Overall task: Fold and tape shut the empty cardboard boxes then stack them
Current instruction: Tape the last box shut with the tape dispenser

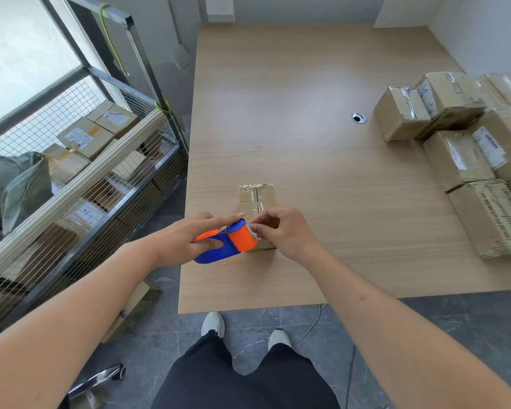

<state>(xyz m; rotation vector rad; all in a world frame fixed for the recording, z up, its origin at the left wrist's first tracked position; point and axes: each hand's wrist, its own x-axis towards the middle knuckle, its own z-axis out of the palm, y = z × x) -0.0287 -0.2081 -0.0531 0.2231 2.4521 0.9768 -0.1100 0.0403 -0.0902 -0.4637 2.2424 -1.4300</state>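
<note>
Centrally, a wooden table (307, 113) is being used as the work surface, with a group of taped boxes (460, 149) being kept well apart at its right edge and a wire cage cart (86, 172) of further boxes standing off its left side. Near the front edge, a small cardboard box (257, 202) is being worked on, its long axis running away from the person and its far end already being covered by tape. Just in front of it, an orange and blue tape dispenser (227, 242) is being gripped by the left hand (186, 240), cutter pointing right toward the box. At the cutter, the tape end is apparently being pinched by the right hand (281, 231), which is resting nearer the box's near end.
</note>
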